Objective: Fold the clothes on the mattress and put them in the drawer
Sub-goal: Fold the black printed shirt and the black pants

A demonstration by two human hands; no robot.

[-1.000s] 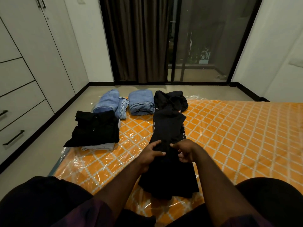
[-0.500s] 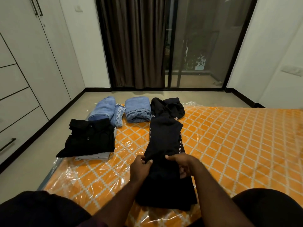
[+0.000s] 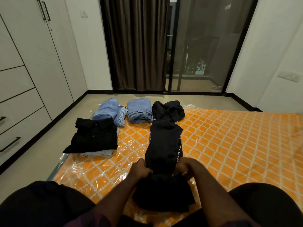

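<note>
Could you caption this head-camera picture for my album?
Both hands, left and right, grip a dark hoodie on the orange mattress.

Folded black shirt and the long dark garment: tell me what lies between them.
In the head view, only bare plastic-wrapped orange mattress lies between the folded black shirt and the long dark garment; nothing else sits there.

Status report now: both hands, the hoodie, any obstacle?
Left hand and right hand both grip the black hoodie, lengthwise on the mattress. Folded stacks lie clear to the left. Nothing in the way.
</note>
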